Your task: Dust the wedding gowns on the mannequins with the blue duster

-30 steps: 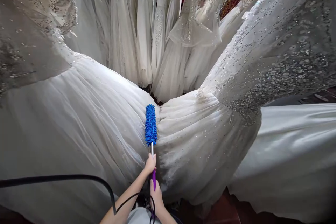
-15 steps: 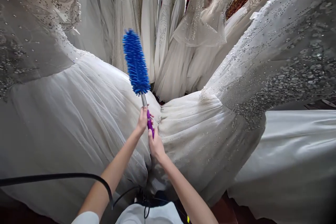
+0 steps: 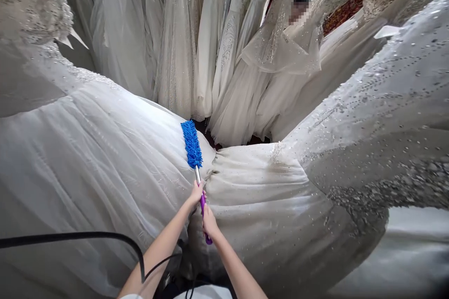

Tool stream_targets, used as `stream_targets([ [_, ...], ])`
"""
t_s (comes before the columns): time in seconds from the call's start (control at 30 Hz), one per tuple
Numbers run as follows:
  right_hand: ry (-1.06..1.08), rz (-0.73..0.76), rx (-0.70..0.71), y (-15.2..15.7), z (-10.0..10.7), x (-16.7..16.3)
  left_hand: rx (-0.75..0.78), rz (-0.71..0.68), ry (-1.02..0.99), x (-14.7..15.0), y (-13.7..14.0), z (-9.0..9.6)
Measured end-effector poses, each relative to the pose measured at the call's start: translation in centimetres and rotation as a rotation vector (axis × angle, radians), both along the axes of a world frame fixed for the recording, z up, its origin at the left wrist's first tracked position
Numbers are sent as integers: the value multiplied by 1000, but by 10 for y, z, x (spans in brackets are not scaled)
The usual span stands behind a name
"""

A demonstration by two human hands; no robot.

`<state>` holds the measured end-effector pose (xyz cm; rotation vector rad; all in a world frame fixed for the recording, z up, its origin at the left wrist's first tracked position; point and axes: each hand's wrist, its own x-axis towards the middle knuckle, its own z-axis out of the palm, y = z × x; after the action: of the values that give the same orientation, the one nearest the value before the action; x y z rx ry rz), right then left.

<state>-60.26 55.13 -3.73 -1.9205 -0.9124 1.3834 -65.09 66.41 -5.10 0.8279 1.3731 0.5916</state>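
A duster [image 3: 192,144] with a blue fluffy head, a metal neck and a purple handle points away from me. My left hand [image 3: 197,193] wraps round the upper handle, just below the metal neck. Lower down, near the handle's end, my right hand [image 3: 209,222] is closed on it too. The blue head is over the edge of a white gown's full skirt [image 3: 119,149] on the left; whether it touches the cloth I cannot tell. To the right of my hands spreads another white gown's gathered skirt [image 3: 259,196], dotted with small beads.
Pale gowns [image 3: 178,46] hang in a row at the back. A beaded bodice [image 3: 386,79] leans in from the right. A black cable [image 3: 87,236] arcs across the lower left by my forearm. Part of a person [image 3: 300,7] shows between the far gowns.
The duster and both hands have come down and towards me, its head dropping from in front of the hanging gowns to the left skirt's edge. The camera view has shifted a little.
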Motion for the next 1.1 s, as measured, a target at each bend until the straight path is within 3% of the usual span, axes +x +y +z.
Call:
stream_targets([
  [0.17,-40,-82,-65,-28,-24,30,-155,-61,-7,40,-27,-34],
  [0.23,-59,-140,-48,-36,-26,34,-176,-77,-20,50,-33,-38],
  [0.3,-69,-213,8,-38,-20,34,-146,-75,-40,58,-34,-29],
  [0.4,-52,-245,147,-22,9,30,67,30,-103,62,-24,14],
  [0.57,-7,-36,451,41,83,15,488,326,-213,30,21,118],
  [0.67,35,139,499,81,108,9,551,471,-215,-5,54,143],
  [0.73,109,224,351,102,106,6,478,518,-199,-26,71,133],
  [0.8,184,271,152,113,92,4,365,504,-136,-40,82,108],
  [0.87,221,278,40,114,73,5,274,438,-24,-43,85,79],
  [0.97,226,221,-14,102,45,13,194,317,86,-28,80,42],
  [1.1,221,127,-124,73,22,41,69,202,83,15,62,12],
])
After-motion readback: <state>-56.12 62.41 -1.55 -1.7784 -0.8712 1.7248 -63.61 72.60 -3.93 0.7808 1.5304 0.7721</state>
